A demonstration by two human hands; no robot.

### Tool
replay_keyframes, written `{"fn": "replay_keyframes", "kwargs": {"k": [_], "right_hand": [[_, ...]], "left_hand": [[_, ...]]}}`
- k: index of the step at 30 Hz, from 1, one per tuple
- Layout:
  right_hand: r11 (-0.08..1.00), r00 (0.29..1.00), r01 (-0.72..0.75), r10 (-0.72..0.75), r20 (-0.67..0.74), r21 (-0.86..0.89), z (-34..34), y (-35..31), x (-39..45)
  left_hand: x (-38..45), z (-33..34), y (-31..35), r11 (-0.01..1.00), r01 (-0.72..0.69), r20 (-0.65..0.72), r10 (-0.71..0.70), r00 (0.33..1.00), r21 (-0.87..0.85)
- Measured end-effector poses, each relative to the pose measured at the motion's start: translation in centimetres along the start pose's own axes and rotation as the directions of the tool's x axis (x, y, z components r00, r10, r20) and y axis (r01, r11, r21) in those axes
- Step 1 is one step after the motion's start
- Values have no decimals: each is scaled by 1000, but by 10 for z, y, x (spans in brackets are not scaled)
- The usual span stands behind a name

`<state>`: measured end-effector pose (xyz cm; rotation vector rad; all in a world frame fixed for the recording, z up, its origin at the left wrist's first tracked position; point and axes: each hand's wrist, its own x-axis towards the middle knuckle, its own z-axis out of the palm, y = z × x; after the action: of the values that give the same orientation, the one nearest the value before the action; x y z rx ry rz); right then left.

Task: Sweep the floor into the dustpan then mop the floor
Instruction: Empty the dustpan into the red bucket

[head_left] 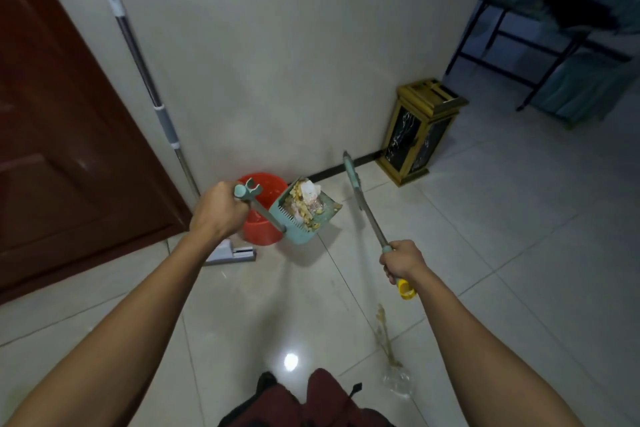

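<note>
My left hand [217, 210] grips the handle of a teal dustpan [300, 224], held off the floor beside a red bucket [263, 225]. The pan is full of yellow scraps and white paper. My right hand [401, 260] is shut on the metal shaft of a teal broom [358, 192] with a yellow end cap; its head points away toward the wall, lifted off the tiles. A mop [152, 94] with a white and grey pole leans against the wall by the door, its flat head [232, 253] on the floor.
A brown door [62, 135] stands at the left. A gold and black bin [420, 135] sits at the wall's corner. A trail of yellowish debris [384, 336] and clear plastic lies on the glossy tiles near my right forearm. A dark-framed table [540, 42] is far right.
</note>
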<state>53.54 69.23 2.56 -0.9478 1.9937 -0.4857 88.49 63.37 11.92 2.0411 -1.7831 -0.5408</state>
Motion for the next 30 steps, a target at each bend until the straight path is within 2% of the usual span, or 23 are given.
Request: {"fn": "replay_keyframes", "kwargs": {"k": [8, 12, 19, 25, 30], "right_hand": [[999, 999, 39, -39, 23, 0, 45, -44, 2], [998, 997, 56, -55, 48, -19, 69, -64, 4], [992, 993, 92, -86, 81, -83, 100, -89, 2], [994, 992, 73, -65, 105, -77, 118, -99, 8], [997, 993, 30, -23, 115, -66, 128, -95, 18]], "left_hand": [[20, -53, -47, 996, 53, -54, -56, 997, -69], [28, -67, -76, 996, 87, -99, -90, 991, -37], [48, -81, -110, 989, 129, -101, -121, 987, 72], [75, -73, -107, 980, 68, -69, -56, 996, 189], [105, -59, -89, 946, -68, -6, 74, 997, 318]]}}
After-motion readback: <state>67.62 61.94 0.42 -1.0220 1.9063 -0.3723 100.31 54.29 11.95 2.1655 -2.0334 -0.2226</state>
